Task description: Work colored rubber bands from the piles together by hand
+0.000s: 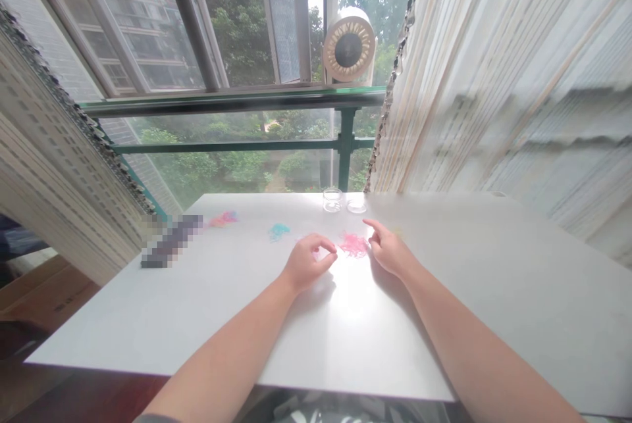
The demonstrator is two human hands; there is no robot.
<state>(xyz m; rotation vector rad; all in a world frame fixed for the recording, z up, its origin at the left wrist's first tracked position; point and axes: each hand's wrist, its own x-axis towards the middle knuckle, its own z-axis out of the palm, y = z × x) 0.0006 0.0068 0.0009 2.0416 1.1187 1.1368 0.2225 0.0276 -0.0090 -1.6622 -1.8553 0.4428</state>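
Observation:
A small pile of pink rubber bands (353,245) lies on the white table (207,318) between my two hands. My left hand (307,263) rests on the table just left of the pile, thumb and forefinger pinched together near a pink band; what they hold is too small to make out. My right hand (388,247) sits right of the pile, forefinger pointing out over it, the other fingers curled. A small clear glass jar (332,200) and its lid (356,204) stand at the table's far edge.
A teal pile of bands (278,231) and an orange-pink pile (223,218) lie further left. A dark blurred object (170,242) sits at the left edge. A white fan (348,48) stands on the window rail. Curtains hang on both sides.

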